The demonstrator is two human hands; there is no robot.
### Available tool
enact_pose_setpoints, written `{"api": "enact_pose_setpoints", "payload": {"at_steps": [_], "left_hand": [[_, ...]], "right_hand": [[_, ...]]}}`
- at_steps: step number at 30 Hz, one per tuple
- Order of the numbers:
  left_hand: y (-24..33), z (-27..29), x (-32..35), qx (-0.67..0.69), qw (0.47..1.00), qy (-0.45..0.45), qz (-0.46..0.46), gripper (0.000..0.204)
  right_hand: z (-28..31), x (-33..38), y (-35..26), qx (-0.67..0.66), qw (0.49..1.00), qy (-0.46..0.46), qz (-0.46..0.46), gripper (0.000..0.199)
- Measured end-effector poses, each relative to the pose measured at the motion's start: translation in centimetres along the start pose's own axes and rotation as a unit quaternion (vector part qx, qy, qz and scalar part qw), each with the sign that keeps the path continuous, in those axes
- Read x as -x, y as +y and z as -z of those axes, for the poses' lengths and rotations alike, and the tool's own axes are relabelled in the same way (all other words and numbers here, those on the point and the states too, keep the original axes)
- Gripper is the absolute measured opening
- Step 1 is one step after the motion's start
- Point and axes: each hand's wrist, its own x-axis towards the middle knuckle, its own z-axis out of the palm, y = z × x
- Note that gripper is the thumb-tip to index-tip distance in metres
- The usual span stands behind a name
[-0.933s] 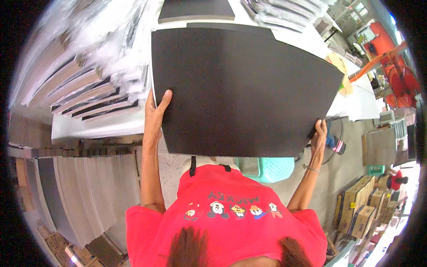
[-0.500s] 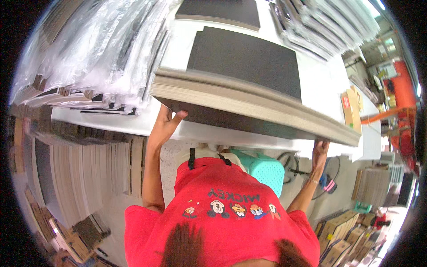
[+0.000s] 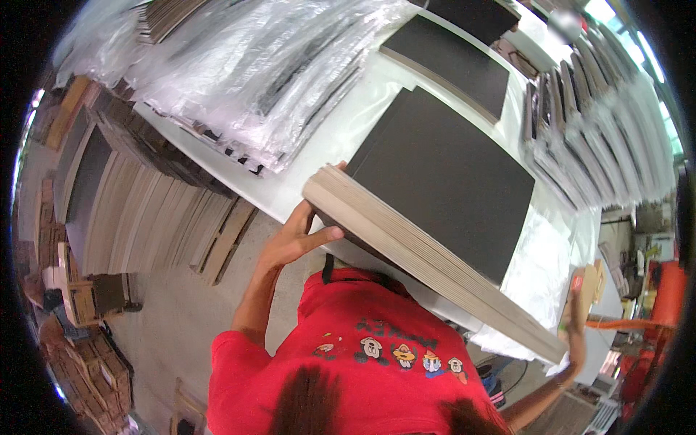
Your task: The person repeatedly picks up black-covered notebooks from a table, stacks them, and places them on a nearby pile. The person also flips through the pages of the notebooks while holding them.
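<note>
A thick stack of boards (image 3: 428, 264) stands tilted on edge at the front of the white table, pale layered edges upward. Part of its dark face shows below, toward me. My left hand (image 3: 296, 235) grips its left end, thumb on the near side and fingers reaching round behind. At the right end, my right hand (image 3: 575, 330) is held flat with fingers stretched upward, close to the stack's corner; whether it touches is hard to tell. Just beyond the stack lie large black boards (image 3: 446, 181) on the table.
More black boards (image 3: 457, 65) lie farther back on the white-covered table (image 3: 391, 80). Plastic-wrapped piles stand at the left (image 3: 246, 80) and right (image 3: 602, 138). A cardboard box (image 3: 594, 283) sits beyond my right hand. Stacked panels (image 3: 138, 210) stand on the floor at left.
The view has turned, and the stack now slants down to the right. My right hand has moved from gripping the stack's underside to lying flat by its right end. My left hand keeps its grip.
</note>
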Motion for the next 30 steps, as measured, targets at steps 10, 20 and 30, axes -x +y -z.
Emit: {"api": "enact_pose_setpoints", "payload": {"at_steps": [10,20,30], "left_hand": [[-1.0,-0.7,-0.3,-0.009,0.999,0.033,-0.022,0.101],[4.1,-4.5,3.5,-0.466,0.749,0.318,-0.347,0.071],[6.8,-6.7,5.3,-0.507,0.814,0.218,-0.180,0.067]], "right_hand": [[-7.9,-17.1,-29.5,0.020,0.874,-0.321,0.364,0.085],[-15.1,-16.4,-31.6,-0.169,0.818,-0.480,0.268,0.080],[-16.0,-15.2,-30.5,-0.264,0.793,-0.515,0.190,0.085]]}}
